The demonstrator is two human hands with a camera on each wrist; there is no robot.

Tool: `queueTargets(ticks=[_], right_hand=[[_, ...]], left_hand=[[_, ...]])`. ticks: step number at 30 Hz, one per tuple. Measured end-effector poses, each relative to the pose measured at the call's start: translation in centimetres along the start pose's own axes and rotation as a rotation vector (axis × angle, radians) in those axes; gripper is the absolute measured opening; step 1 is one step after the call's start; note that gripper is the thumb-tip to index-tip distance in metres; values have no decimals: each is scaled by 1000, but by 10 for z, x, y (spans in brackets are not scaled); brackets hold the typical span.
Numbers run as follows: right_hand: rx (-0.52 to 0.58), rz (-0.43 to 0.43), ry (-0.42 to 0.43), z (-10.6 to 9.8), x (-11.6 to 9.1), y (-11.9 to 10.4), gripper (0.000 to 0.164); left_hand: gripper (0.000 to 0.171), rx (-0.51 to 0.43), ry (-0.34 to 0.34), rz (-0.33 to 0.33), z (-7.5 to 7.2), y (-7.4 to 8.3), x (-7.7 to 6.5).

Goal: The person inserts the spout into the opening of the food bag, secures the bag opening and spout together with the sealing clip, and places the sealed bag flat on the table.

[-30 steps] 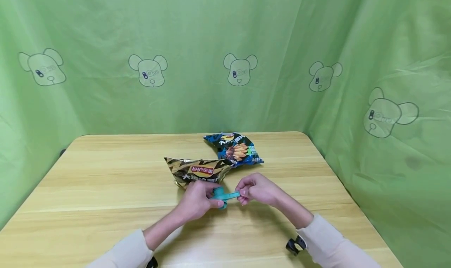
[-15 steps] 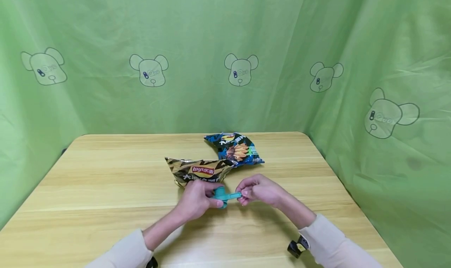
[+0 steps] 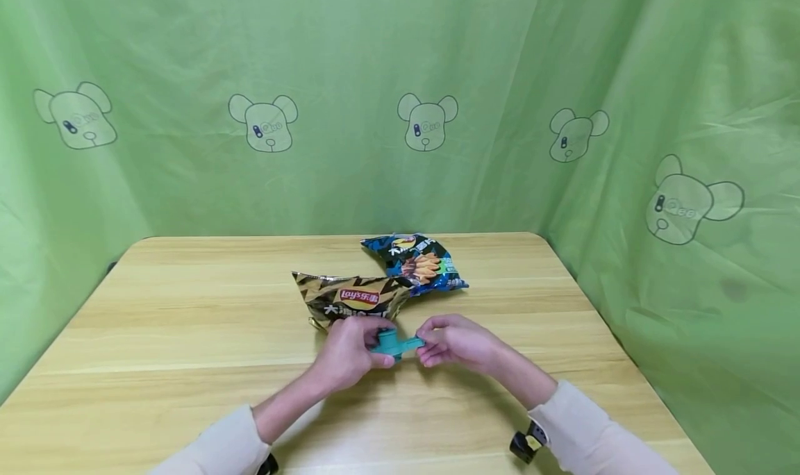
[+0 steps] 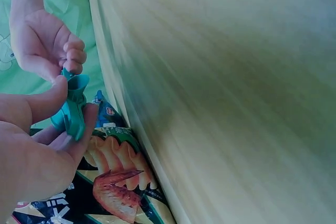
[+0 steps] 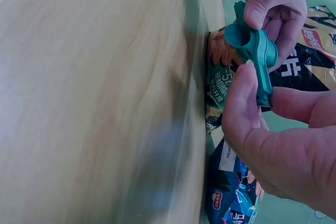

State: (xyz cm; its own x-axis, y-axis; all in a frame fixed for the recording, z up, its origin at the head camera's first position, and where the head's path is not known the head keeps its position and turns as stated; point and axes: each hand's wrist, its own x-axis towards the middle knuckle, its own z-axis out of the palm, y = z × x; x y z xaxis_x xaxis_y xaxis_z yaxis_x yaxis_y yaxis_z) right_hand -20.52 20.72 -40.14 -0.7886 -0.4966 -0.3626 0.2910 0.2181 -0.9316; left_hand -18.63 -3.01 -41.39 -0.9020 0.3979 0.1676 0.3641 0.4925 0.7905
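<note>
Between my two hands is a teal plastic bag clip with a round spout [image 3: 388,341], held over the table. My left hand [image 3: 346,353] pinches its spout end between thumb and fingers. At the narrow far end, the thumb and fingertips of my right hand [image 3: 461,344] grip the clip. In the right wrist view the open mouth of the clip's spout [image 5: 239,35] shows. Just behind my left hand stands a gold and black Lay's chip bag [image 3: 359,298], its lower part hidden by that hand.
A blue and black chip bag [image 3: 421,263] lies behind the gold one, overlapped by its right corner. The light wooden table [image 3: 187,308] has green curtains [image 3: 350,58] behind it and to the sides.
Both hands keep hold of the bag clip, which has turned slightly. My right fingers have shifted a little at its end. The gold chip bag sits marginally higher in view.
</note>
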Motion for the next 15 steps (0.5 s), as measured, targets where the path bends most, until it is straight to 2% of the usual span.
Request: queueTargets(ticks=[8, 15], right_hand=[[38, -40, 66, 0, 2, -4, 25], [35, -42, 99, 5, 4, -6, 28]], left_hand=[[24, -3, 24, 5, -2, 2, 3], [24, 22, 33, 0, -4, 3, 4]])
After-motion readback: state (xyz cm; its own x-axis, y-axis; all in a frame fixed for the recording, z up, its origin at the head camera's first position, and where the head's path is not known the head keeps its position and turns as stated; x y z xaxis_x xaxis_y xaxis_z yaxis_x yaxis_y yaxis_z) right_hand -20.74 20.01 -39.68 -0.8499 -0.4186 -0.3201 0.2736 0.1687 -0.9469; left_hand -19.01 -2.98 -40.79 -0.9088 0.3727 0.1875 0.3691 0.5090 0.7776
